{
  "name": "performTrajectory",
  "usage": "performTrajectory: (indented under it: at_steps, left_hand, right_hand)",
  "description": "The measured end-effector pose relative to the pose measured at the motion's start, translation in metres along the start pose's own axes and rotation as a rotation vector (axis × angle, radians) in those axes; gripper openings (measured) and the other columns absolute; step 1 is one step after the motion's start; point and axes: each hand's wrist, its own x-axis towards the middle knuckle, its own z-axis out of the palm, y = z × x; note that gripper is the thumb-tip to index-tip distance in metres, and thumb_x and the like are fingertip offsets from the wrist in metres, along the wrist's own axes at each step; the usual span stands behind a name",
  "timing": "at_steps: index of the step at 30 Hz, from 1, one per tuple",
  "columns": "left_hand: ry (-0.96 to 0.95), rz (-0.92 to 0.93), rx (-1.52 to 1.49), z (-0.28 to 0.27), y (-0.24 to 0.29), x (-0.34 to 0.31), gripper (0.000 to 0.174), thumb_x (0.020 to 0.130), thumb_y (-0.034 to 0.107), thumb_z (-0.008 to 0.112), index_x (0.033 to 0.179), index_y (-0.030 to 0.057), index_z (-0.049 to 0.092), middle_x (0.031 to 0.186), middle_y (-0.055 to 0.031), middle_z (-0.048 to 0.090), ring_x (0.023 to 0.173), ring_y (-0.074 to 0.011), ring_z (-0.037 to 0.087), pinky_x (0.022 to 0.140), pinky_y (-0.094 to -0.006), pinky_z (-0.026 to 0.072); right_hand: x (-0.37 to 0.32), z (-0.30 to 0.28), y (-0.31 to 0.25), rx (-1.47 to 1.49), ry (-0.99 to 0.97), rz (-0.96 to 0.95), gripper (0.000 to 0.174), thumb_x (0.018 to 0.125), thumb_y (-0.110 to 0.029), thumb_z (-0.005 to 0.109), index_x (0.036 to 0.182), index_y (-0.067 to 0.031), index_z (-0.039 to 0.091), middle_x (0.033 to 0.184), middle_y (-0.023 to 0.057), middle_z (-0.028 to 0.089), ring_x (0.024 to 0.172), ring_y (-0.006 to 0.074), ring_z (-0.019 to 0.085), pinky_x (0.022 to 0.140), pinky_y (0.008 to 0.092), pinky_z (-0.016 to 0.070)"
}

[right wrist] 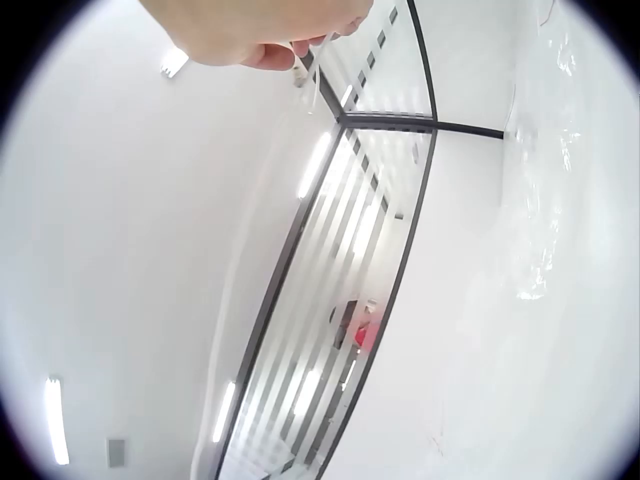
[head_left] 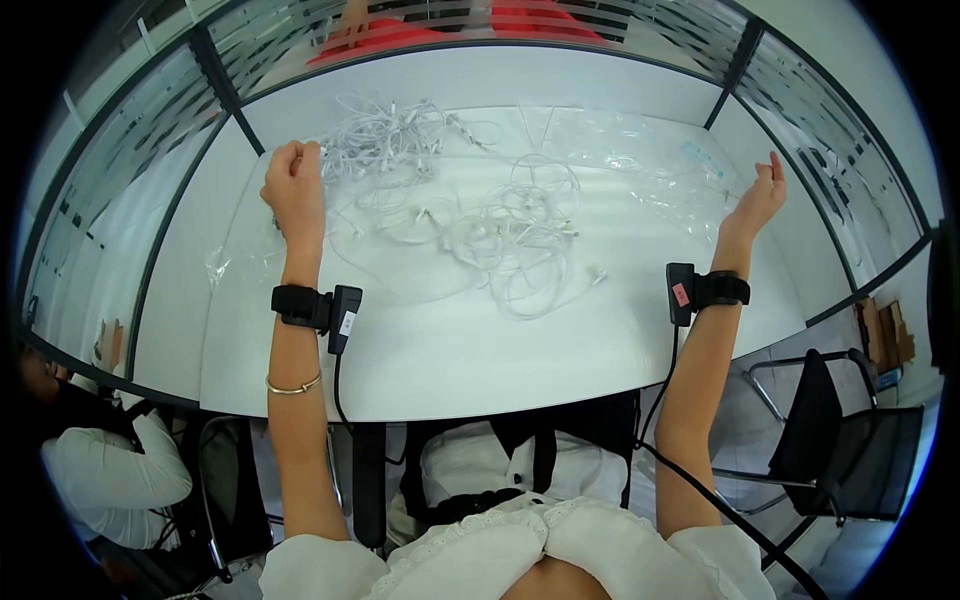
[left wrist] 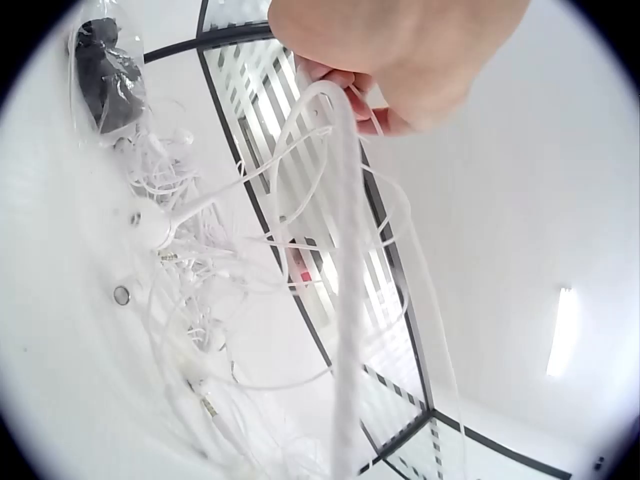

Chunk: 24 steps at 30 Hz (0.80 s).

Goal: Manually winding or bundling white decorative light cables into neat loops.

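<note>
My left hand [head_left: 297, 190] is raised over the left part of the table, its curled fingers gripping a white cable [left wrist: 347, 230]. Loops of that cable hang below the fingers in the left wrist view. On the far right, my right hand [head_left: 757, 205] pinches a thin white cable end [right wrist: 311, 82], and a blurred white strand trails down from it. Between the hands, loose white cables [head_left: 510, 240] lie in wide coils on the table. A dense tangle of white cables [head_left: 385, 140] is heaped at the back left, just beyond my left hand.
Clear plastic bags [head_left: 640, 165] are spread over the back right of the white table [head_left: 420, 375]. A clear bag with something black inside [left wrist: 105, 75] shows in the left wrist view. Low partitions [head_left: 590, 80] enclose the back and sides. A black chair [head_left: 840, 450] stands at right.
</note>
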Motion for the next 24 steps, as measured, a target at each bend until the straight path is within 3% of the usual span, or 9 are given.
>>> performTrajectory:
  at_steps: [3,6,7,9,11,13,15,18,24]
  left_hand:
    - [-0.125,0.124,0.079,0.0,0.003,-0.001,0.018,0.076,0.016,0.064,0.073,0.0012,0.054,0.066,-0.0022,0.046,0.061,-0.0135,0.04,0.059,-0.0282,0.035]
    - [-0.314,0.175,0.02,0.002,0.015,-0.005,0.022,0.075,0.012,0.066,0.07,0.0013,0.047,0.067,-0.0018,0.038,0.064,-0.0137,0.037,0.061,-0.0267,0.0338]
    - [-0.373,0.159,-0.059,0.003,0.013,-0.003,0.023,0.075,0.011,0.067,0.069,0.0025,0.046,0.066,0.0001,0.037,0.063,-0.0109,0.035,0.06,-0.0244,0.0315]
    - [-0.434,0.067,-0.18,0.004,0.018,-0.005,0.028,0.077,0.012,0.066,0.067,0.0051,0.041,0.065,0.0026,0.034,0.062,-0.0074,0.031,0.057,-0.0223,0.0278]
    - [-0.45,0.037,-0.255,0.004,0.031,-0.009,0.028,0.081,0.011,0.064,0.067,0.0084,0.04,0.066,0.0049,0.032,0.063,-0.0061,0.031,0.058,-0.0211,0.0255]
    - [-0.466,0.016,-0.333,0.004,0.04,-0.012,0.03,0.085,0.014,0.061,0.066,0.0107,0.038,0.066,0.0054,0.032,0.064,-0.0056,0.032,0.061,-0.0205,0.0255]
    - [-0.48,-0.003,-0.393,0.003,0.048,-0.014,0.031,0.086,0.016,0.06,0.066,0.0108,0.038,0.066,0.0044,0.034,0.065,-0.0061,0.035,0.063,-0.0209,0.0276]
    - [-0.516,-0.003,-0.426,0.001,0.064,-0.02,0.03,0.088,0.017,0.058,0.066,0.0101,0.039,0.067,0.0032,0.037,0.066,-0.0069,0.038,0.066,-0.0212,0.0296]
    - [-0.584,0.019,-0.533,0.005,0.072,-0.026,0.031,0.087,0.019,0.062,0.066,0.0098,0.041,0.065,0.0052,0.037,0.064,-0.0045,0.033,0.061,-0.0203,0.0269]
  right_hand:
    - [0.001,-0.006,0.0,0.102,0.021,0.126,0.034,0.078,-0.011,0.051,0.11,-0.0028,0.06,0.074,-0.0048,0.04,0.067,0.0055,0.038,0.062,0.0202,0.0325]
    - [0.001,-0.007,-0.003,0.042,-0.055,0.105,0.025,0.079,-0.012,0.051,0.097,-0.0049,0.067,0.081,-0.0037,0.055,0.065,0.0036,0.036,0.061,0.0181,0.0309]
    - [-0.001,-0.006,-0.005,-0.094,-0.216,0.039,0.023,0.081,-0.013,0.05,0.091,-0.0062,0.069,0.086,-0.0032,0.06,0.066,0.0028,0.037,0.061,0.0181,0.0312]
    - [-0.014,0.004,-0.02,-0.209,-0.507,0.09,0.023,0.082,-0.015,0.05,0.09,-0.0058,0.069,0.085,-0.0038,0.061,0.068,0.0032,0.04,0.063,0.0184,0.0325]
    - [-0.032,0.02,-0.034,-0.258,-0.883,0.021,0.021,0.084,-0.017,0.053,0.093,-0.0048,0.067,0.086,-0.003,0.062,0.07,0.0042,0.042,0.063,0.0192,0.0344]
    - [-0.064,0.045,-0.047,-0.133,-1.114,-0.056,0.021,0.084,-0.019,0.057,0.096,-0.0042,0.066,0.086,-0.0023,0.061,0.071,0.0067,0.045,0.065,0.0208,0.0376]
    - [-0.099,0.059,-0.08,-0.298,-1.349,-0.15,0.025,0.084,-0.021,0.06,0.103,-0.0038,0.063,0.092,0.0015,0.059,0.075,0.0123,0.051,0.07,0.0247,0.042]
    - [-0.141,0.072,-0.089,-0.277,-1.441,-0.348,0.031,0.083,-0.021,0.06,0.11,-0.0046,0.06,0.101,0.0053,0.057,0.084,0.0208,0.055,0.079,0.0304,0.0439]
    - [-0.174,0.106,-0.06,-0.249,-1.439,-0.731,0.039,0.078,-0.019,0.062,0.114,-0.006,0.057,0.109,0.0096,0.056,0.098,0.0265,0.054,0.086,0.0367,0.0426]
